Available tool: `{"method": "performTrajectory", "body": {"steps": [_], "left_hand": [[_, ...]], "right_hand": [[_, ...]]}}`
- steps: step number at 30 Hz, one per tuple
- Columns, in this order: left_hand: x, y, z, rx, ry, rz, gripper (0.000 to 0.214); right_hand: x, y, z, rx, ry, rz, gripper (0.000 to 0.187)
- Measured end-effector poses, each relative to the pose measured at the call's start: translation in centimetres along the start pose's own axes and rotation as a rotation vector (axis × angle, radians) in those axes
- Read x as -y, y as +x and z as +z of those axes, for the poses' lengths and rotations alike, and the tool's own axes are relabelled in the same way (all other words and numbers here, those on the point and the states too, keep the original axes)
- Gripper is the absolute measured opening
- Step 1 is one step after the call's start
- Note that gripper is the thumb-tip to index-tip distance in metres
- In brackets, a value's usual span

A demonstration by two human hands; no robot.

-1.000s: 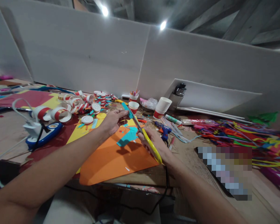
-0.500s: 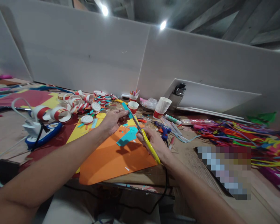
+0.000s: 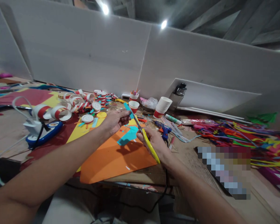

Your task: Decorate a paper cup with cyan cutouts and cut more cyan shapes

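Note:
My left hand (image 3: 115, 121) pinches a small strip of blue paper (image 3: 128, 108) above the table. Yellow-handled scissors (image 3: 150, 146) are in my right hand (image 3: 154, 140), their blades pointing up and left against the strip. Whether the blades are parted there is too small to tell. Beneath both hands lies a larger blue paper piece (image 3: 126, 137), with small scraps around it, on an orange sheet (image 3: 102, 165). A yellow sheet (image 3: 71, 137) shows under the orange one.
Red-and-white paper cups (image 3: 162, 105) stand stacked behind my right hand, near a blue glue gun (image 3: 165, 133). Cut cup rings (image 3: 60, 113) crowd the left, by a blue power strip (image 3: 45, 133). Colourful pipe cleaners (image 3: 242, 133) heap at the right. A bottle (image 3: 178, 96) stands behind.
The blue strip has shifted slightly right and down along with my left hand. The scissors remain against it in almost the same place.

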State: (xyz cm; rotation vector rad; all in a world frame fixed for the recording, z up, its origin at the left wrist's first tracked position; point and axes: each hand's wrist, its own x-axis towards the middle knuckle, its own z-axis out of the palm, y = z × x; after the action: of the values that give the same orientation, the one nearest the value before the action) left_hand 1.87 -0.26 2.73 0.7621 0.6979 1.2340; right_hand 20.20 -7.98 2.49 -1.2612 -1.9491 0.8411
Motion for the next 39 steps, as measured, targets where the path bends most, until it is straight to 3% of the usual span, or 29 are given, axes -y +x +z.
{"method": "performTrajectory", "body": {"steps": [17, 29, 35, 39], "left_hand": [[-0.5, -0.2, 0.4, -0.068, -0.014, -0.1, 0.01], [-0.5, 0.0, 0.3, -0.06, 0.005, -0.117, 0.009], [0.1, 0.2, -0.2, 0.078, 0.059, -0.077, 0.013], [0.7, -0.1, -0.1, 0.136, 0.096, -0.066, 0.018]], "right_hand": [[-0.3, 0.2, 0.3, 0.017, 0.031, 0.032, 0.043], [-0.8, 0.4, 0.4, -0.003, 0.042, 0.104, 0.035], [-1.0, 0.2, 0.3, -0.096, 0.227, 0.2, 0.034], [-0.6, 0.5, 0.3, -0.155, 0.365, 0.146, 0.037]]}}
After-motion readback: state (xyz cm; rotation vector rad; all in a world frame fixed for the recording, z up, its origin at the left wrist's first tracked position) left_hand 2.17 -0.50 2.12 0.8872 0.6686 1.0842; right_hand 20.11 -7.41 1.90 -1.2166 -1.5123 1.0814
